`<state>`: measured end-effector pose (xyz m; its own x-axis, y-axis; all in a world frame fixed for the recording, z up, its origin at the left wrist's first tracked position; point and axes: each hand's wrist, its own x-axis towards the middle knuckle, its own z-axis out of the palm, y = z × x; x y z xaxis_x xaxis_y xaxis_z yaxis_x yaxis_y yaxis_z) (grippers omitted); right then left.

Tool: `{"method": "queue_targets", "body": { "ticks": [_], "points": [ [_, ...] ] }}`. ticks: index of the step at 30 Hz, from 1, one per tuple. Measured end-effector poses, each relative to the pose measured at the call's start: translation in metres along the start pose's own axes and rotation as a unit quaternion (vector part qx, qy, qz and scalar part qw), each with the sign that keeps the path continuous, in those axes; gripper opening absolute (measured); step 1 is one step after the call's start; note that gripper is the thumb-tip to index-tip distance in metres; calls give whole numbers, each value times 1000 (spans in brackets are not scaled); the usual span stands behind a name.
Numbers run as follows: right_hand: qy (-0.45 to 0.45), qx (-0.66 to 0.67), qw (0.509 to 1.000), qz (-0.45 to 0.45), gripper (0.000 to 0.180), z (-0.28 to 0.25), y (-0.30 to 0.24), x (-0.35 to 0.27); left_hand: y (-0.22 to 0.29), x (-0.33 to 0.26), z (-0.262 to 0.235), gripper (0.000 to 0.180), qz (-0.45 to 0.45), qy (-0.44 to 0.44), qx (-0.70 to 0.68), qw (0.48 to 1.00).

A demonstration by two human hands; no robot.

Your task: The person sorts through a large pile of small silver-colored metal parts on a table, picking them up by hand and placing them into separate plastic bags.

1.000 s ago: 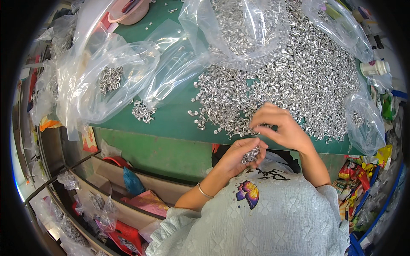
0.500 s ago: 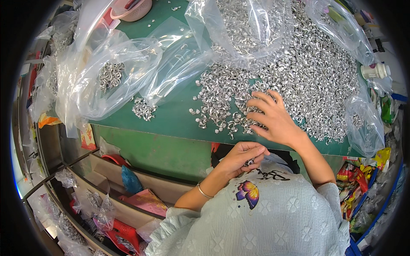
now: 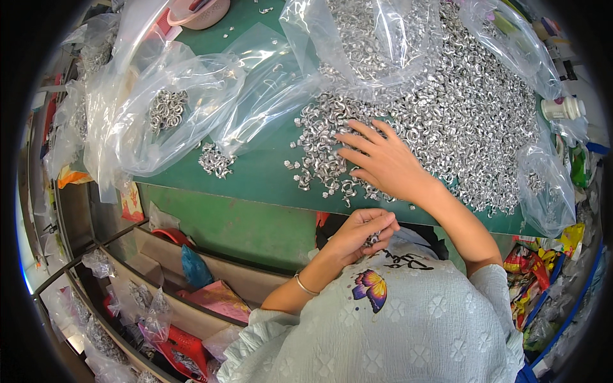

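My left hand (image 3: 359, 237) is curled in front of my chest, just off the table's near edge, with a few small silvery metal rings (image 3: 372, 240) showing between its fingers. Over the left part of a wide heap of the same metal rings (image 3: 485, 121), my right hand (image 3: 391, 166) lies palm down. Its fingers are spread and touch the loose pieces; what is under the palm is hidden. A small separate pile of rings (image 3: 216, 161) sits to the left on the green table (image 3: 268, 182).
Clear plastic bags (image 3: 255, 96) cover the table's left and far parts, one with rings (image 3: 168, 110) inside. A pink basin (image 3: 201, 14) stands far left, a white bottle (image 3: 563, 108) at the right edge. Below left is a divided shelf (image 3: 191, 287) with bags.
My right hand has moved left and slightly away from me across the heap, its fingers stretching out more. My left hand stays nearly in place, still curled around the rings.
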<state>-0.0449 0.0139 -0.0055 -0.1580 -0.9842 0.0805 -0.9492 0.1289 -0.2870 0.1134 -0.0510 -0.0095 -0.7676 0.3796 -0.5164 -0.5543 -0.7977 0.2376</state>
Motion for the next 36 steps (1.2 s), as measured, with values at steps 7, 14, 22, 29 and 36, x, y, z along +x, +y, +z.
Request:
{"method": "queue_targets", "body": {
  "ticks": [7, 14, 22, 29, 36],
  "points": [
    [-25, 69, 997, 33, 31, -27, -1, -34, 1, 0, -1, 24, 13, 4, -10, 1000],
    [56, 127, 989, 52, 20, -35, 14, -44, 1, 2, -3, 24, 9, -3, -7, 1000],
    [157, 87, 982, 65, 17, 12, -8, 36, 2, 0, 0, 24, 17, -7, 8, 1000],
    [184, 104, 974, 83, 13, 19, -6, 47, 0, -3, -3, 22, 25, 5, -4, 1000],
    [-51, 597, 772, 212, 10, -29, -6, 2, 8, -6, 6, 37, 115, 80, -95, 986]
  ]
}}
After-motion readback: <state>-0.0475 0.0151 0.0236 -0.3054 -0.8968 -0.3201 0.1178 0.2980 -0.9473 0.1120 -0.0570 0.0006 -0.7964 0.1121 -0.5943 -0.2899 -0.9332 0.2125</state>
